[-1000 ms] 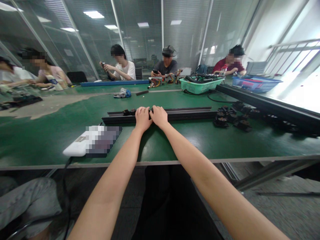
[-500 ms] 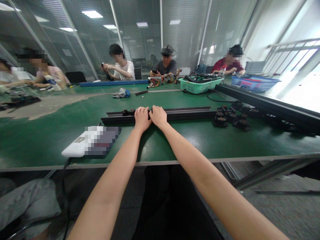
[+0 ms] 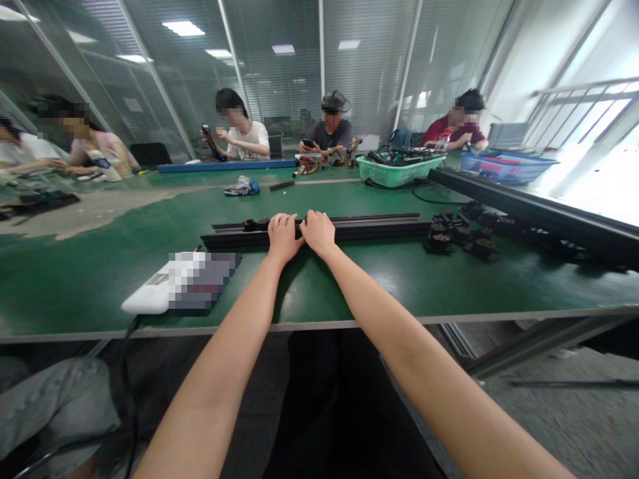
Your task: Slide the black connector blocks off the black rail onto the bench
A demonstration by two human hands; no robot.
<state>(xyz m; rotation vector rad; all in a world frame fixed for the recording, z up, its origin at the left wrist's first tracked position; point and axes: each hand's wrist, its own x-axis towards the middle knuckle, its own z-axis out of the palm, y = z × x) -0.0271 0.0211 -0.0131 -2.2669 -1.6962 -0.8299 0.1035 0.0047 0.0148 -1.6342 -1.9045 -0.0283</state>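
A long black rail (image 3: 379, 230) with a lengthwise channel lies across the green table before me. My left hand (image 3: 283, 238) is closed over its middle, fingers curled across the top. Right beside it, my right hand (image 3: 318, 233) grips the same rail, the two thumbs close together. Whether a small part sits under the fingers is hidden. To the left of my hands, small black modules (image 3: 255, 225) sit in the channel. Several similar black modules (image 3: 462, 233) with brownish tops cluster by the rail's right end.
A white device (image 3: 147, 293) with a cable lies at the left front. Large black rails (image 3: 529, 206) stretch along the right. Farther back are a green basket (image 3: 399, 174), a blue basket (image 3: 509, 167) and a grey-blue cloth (image 3: 242, 186). Several people sit around the table.
My right hand has shifted very slightly to the right, widening the gap between the hands a little. The rail stays in place. Across the table, a person's hands have moved apart.
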